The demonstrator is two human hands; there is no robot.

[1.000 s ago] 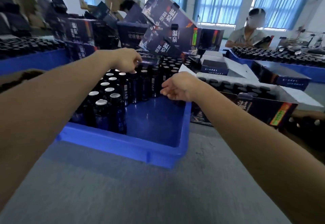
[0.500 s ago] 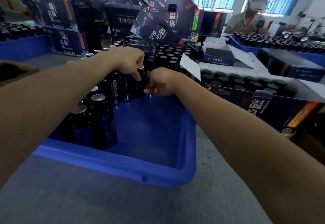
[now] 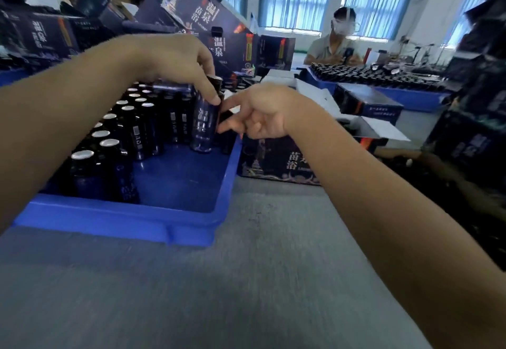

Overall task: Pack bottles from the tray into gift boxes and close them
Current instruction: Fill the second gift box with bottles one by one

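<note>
A blue plastic tray holds several dark bottles with silver caps, packed along its left and far side. My left hand is closed from above on one dark bottle with white characters, lifted a little above the tray floor. My right hand is beside that bottle with its fingers spread, fingertips touching the bottle's right side. Right of the tray, an open dark gift box stands partly behind my right forearm.
Closed and tilted dark gift boxes are stacked behind the tray. A second blue tray of bottles stands at the far right, with a seated person behind it. More dark boxes rise at the right edge. Grey tabletop lies near me.
My left hand has lifted one bottle up out of the row in the tray. My right hand has opened and drawn slightly right of it. The view has swung left.
</note>
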